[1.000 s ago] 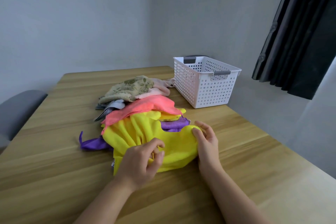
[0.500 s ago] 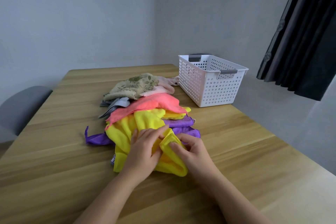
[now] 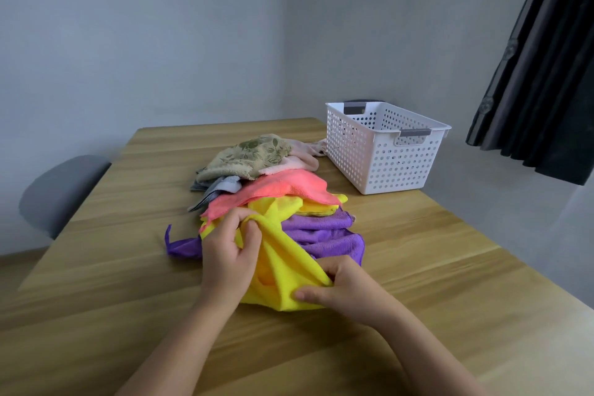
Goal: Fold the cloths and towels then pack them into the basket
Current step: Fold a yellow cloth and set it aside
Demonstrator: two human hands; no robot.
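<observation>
A yellow cloth [image 3: 283,264] lies bunched at the near end of a pile on the wooden table [image 3: 418,267]. My left hand [image 3: 229,254] grips its upper part with curled fingers. My right hand [image 3: 340,286] pinches its near right corner. Under and beside it lies a purple cloth [image 3: 324,235]. Behind come a coral cloth [image 3: 279,188], a grey cloth [image 3: 218,186], a pale pink towel [image 3: 299,161] and a beige flowered towel [image 3: 250,154]. The white perforated basket [image 3: 385,151] stands at the back right, with nothing visible inside.
A grey chair [image 3: 61,190] stands off the table's left edge. Dark curtains [image 3: 546,67] hang at the right, beyond the table's right edge. Grey walls close the far side.
My right hand drew the yellow cloth's right side leftward over the cloth, then back toward me, baring the purple cloth. My left hand moved up and took a grip.
</observation>
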